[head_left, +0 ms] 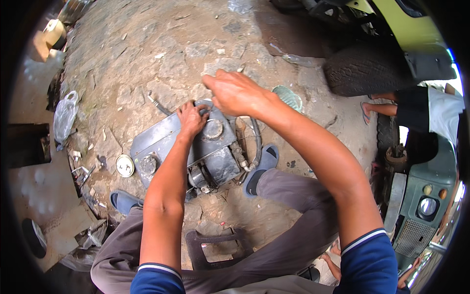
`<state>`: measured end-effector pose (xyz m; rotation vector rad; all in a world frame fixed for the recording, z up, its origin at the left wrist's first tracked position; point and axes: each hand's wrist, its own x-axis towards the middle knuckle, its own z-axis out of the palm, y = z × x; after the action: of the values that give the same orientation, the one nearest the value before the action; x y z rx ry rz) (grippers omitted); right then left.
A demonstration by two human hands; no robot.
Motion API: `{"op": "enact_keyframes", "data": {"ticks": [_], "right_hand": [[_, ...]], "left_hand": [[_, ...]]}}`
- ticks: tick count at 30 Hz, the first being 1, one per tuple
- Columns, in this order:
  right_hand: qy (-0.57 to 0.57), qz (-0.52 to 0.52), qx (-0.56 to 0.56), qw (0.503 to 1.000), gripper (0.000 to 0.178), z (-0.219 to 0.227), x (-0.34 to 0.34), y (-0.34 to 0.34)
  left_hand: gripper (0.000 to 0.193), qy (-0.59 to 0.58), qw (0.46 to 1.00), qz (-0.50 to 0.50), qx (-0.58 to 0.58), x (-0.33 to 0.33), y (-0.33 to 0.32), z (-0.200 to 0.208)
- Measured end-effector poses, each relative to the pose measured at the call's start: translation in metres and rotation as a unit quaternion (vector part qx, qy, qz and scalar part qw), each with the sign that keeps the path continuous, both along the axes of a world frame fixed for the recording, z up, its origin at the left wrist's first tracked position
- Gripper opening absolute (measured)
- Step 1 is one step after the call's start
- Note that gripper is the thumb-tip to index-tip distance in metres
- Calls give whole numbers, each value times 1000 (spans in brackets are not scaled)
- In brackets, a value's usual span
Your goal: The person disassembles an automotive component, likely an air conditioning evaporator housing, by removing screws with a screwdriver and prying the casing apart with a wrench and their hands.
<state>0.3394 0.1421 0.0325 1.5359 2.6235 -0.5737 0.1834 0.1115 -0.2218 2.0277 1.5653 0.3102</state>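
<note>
Between my feet on the ground lies a grey metal unit (169,139), a boxy casing with round caps on top and hoses at its side. My left hand (191,117) bears on its far edge, fingers bent over the metal beside a small dark fitting. Above the far right corner, my right hand (235,92) is raised and slightly blurred, its fingers curled in. Whatever it may hold is hidden. A black hose (256,139) bends down the unit's right side to a metal fitting. Another short hose end (159,104) sticks out behind it.
A round lid or tin (125,165) lies left of the unit. Below it is a dark plastic stool (215,250). Metal sheets (44,191) and a plastic bag (65,115) line the left. A tyre (364,71), a green vehicle front (423,206) and another person (411,108) are at right.
</note>
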Motion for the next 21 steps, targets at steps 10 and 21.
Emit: {"op": "enact_keyframes", "data": {"ticks": [10, 21], "right_hand": [[34, -35, 87, 995, 35, -36, -11, 2], [39, -33, 58, 997, 40, -38, 0, 8]], "left_hand": [[71, 1, 999, -37, 38, -8, 3, -68], [52, -11, 999, -44, -13, -1, 7, -33]]}}
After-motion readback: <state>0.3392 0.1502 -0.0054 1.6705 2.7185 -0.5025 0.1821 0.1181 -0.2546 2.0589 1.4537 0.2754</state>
